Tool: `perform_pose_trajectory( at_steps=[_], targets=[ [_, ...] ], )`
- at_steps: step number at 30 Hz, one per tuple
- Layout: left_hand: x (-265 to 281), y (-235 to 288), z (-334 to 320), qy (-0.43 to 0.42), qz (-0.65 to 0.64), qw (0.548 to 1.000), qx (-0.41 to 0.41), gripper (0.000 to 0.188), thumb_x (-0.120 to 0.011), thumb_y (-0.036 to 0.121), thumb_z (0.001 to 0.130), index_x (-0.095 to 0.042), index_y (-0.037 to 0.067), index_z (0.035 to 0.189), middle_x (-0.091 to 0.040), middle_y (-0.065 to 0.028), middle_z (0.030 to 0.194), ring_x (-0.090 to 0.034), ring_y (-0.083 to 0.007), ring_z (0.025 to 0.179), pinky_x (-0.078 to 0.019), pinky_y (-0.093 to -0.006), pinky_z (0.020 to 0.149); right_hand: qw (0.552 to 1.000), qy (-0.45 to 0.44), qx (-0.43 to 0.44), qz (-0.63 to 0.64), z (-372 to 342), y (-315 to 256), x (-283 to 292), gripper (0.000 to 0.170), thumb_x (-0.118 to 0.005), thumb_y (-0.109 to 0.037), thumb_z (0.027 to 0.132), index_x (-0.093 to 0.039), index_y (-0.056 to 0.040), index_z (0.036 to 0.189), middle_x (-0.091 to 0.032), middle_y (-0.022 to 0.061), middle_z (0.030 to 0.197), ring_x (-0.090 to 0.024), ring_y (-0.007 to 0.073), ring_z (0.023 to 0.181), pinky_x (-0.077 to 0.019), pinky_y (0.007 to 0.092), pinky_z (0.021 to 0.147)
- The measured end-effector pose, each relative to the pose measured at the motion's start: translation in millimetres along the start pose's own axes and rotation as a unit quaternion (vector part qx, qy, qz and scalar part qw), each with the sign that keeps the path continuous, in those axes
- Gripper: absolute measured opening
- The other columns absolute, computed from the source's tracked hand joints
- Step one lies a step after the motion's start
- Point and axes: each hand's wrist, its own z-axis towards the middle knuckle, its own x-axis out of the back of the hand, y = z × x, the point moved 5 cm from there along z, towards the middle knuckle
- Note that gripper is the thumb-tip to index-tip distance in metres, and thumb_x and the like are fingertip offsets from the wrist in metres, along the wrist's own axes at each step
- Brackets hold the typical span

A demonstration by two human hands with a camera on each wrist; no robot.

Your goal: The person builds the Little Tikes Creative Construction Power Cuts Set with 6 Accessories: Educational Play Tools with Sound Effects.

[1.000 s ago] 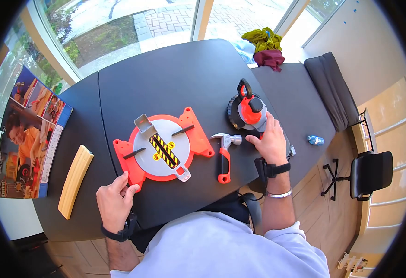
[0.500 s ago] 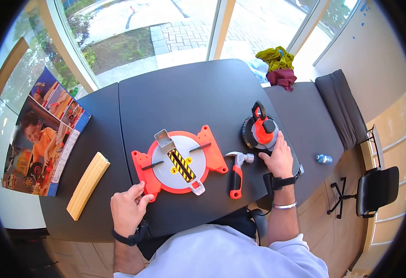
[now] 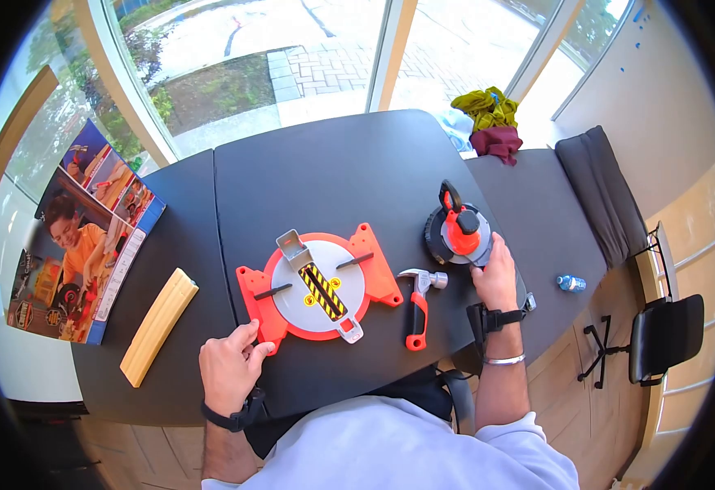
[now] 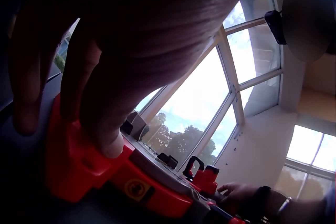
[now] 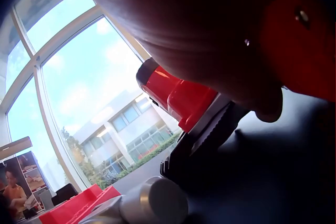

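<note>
My left hand (image 3: 231, 371) rests finger and thumb on the near-left corner of the orange-red toy saw base (image 3: 259, 298), whose round grey plate (image 3: 296, 306) has a yellow-black striped slot. The left wrist view shows my fingers spread over the red corner (image 4: 79, 166). My right hand (image 3: 498, 280) grips the right side of the red, grey and black toy saw head (image 3: 461, 237); the hand hides part of it. In the right wrist view, a red piece with screws (image 5: 304, 40) lies by my fingers. Between them lies a claw hammer (image 3: 417, 314) with a red-black handle.
A yellow wood-like piece (image 3: 159, 327) lies at the left of the dark table (image 3: 333, 163), beside a picture box (image 3: 88, 237) standing upright. Beyond the saw head are crumpled cloths (image 3: 488, 114). A small blue bottle (image 3: 571, 283) is at the right, near an office chair (image 3: 666, 339).
The head view has shifted, so the table scene appears lower and further right. The saw head has turned slightly with my right hand beside it. My left hand stays at the base's corner.
</note>
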Motion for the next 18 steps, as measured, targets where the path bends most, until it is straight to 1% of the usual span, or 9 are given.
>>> perform_pose_trajectory(
  at_steps=[2, 4, 9, 11, 12, 14, 15, 17, 18],
  targets=[
    [0.4, 1.5, -1.0, -0.002, 0.002, 1.0, -0.001, 0.045, -0.095, 0.024, 0.082, -0.081, 0.002, 0.119, -0.081, -0.0195, 0.09, -0.079, -0.0292, 0.071, -0.0624, -0.0362, 0.071, 1.0, 0.0, 0.007, 0.004, -3.8, -6.9, 4.4, 0.079, -0.081, 0.003, 0.082, -0.049, 0.0007, 0.155, -0.063, 0.026, 0.142, -0.06, 0.0462, 0.135, -0.0496, 0.0516, 0.117],
    [0.8, 3.5, -1.5, -0.003, 0.002, 1.0, -0.001, 0.045, -0.094, 0.024, 0.082, -0.081, 0.002, 0.119, -0.081, -0.0193, 0.09, -0.079, -0.0292, 0.071, -0.0621, -0.0361, 0.07, 0.999, 0.031, 0.024, 0.022, -8.2, -16.3, 11.1, 0.077, -0.081, 0.006, 0.083, -0.05, -0.002, 0.154, -0.06, 0.0252, 0.135, -0.061, 0.0481, 0.126, -0.0512, 0.0547, 0.11],
    [0.0, 1.7, -2.5, -0.005, 0.002, 1.0, -0.007, 0.046, -0.094, 0.024, 0.083, -0.081, 0.001, 0.12, -0.081, -0.0191, 0.09, -0.077, -0.0283, 0.068, -0.0612, -0.0356, 0.069, 0.993, 0.061, 0.029, 0.095, -10.8, -31.4, 28.8, 0.074, -0.083, 0.003, 0.086, -0.051, -0.0025, 0.153, -0.059, 0.0228, 0.135, -0.062, 0.0458, 0.125, -0.0557, 0.0513, 0.102],
    [-0.4, 2.4, -2.5, -0.006, 0.005, 1.0, -0.007, 0.046, -0.094, 0.024, 0.083, -0.08, 0.001, 0.12, -0.081, -0.0192, 0.09, -0.078, -0.0282, 0.068, -0.0612, -0.0356, 0.069, 0.984, 0.084, 0.045, 0.148, -14.5, -45.2, 43.8, 0.072, -0.086, 0.001, 0.085, -0.054, -0.0016, 0.149, -0.065, 0.0189, 0.137, -0.067, 0.0353, 0.12, -0.0562, 0.0443, 0.102],
    [-0.7, 2.8, -2.4, -0.006, 0.008, 1.0, -0.006, 0.047, -0.094, 0.024, 0.082, -0.08, 0.001, 0.12, -0.081, -0.0193, 0.09, -0.078, -0.028, 0.068, -0.0613, -0.0355, 0.069, 0.984, 0.084, 0.043, 0.148, -16.2, -52.1, 51.0, 0.072, -0.086, 0.001, 0.085, -0.054, -0.0016, 0.149, -0.065, 0.0189, 0.137, -0.067, 0.0353, 0.12, -0.0562, 0.0443, 0.102],
    [-0.2, 4.3, -2.6, -0.008, 0.009, 1.0, -0.006, 0.047, -0.094, 0.024, 0.083, -0.08, 0.001, 0.121, -0.081, -0.0195, 0.091, -0.078, -0.0279, 0.068, -0.0613, -0.0354, 0.069, 0.963, 0.01, -0.03, 0.266, -18.2, -56.8, 51.9, 0.068, -0.085, 0.002, 0.088, -0.054, -0.002, 0.148, -0.067, 0.0168, 0.136, -0.069, 0.031, 0.119, -0.0556, 0.0406, 0.103],
    [0.0, 4.4, -2.9, -0.008, 0.009, 1.0, -0.006, 0.047, -0.095, 0.024, 0.083, -0.08, 0.001, 0.121, -0.081, -0.0196, 0.091, -0.078, -0.0279, 0.068, -0.0614, -0.0353, 0.07, 0.963, 0.01, -0.031, 0.266, -19.8, -56.3, 50.3, 0.068, -0.085, 0.002, 0.088, -0.054, -0.002, 0.148, -0.067, 0.0168, 0.136, -0.069, 0.031, 0.119, -0.0556, 0.0406, 0.103],
    [-0.3, 4.4, -3.2, -0.01, 0.008, 1.0, -0.005, 0.047, -0.095, 0.024, 0.083, -0.08, 0.0, 0.121, -0.081, -0.0199, 0.092, -0.078, -0.0279, 0.069, -0.0614, -0.0354, 0.07, 0.926, -0.018, -0.031, 0.376, -23.1, -56.1, 43.1, 0.063, -0.084, 0.002, 0.092, -0.052, -0.0011, 0.146, -0.069, 0.0128, 0.137, -0.069, 0.0249, 0.118, -0.055, 0.0385, 0.104],
    [-0.3, 4.2, -3.3, -0.011, 0.006, 1.0, -0.004, 0.048, -0.095, 0.024, 0.083, -0.08, 0.0, 0.121, -0.081, -0.0201, 0.093, -0.078, -0.028, 0.069, -0.0615, -0.0354, 0.07, 0.926, -0.018, -0.032, 0.376, -26.3, -59.1, 43.0, 0.063, -0.084, 0.002, 0.092, -0.052, -0.0011, 0.146, -0.069, 0.0128, 0.137, -0.069, 0.0249, 0.118, -0.055, 0.0385, 0.104]
  ],
)
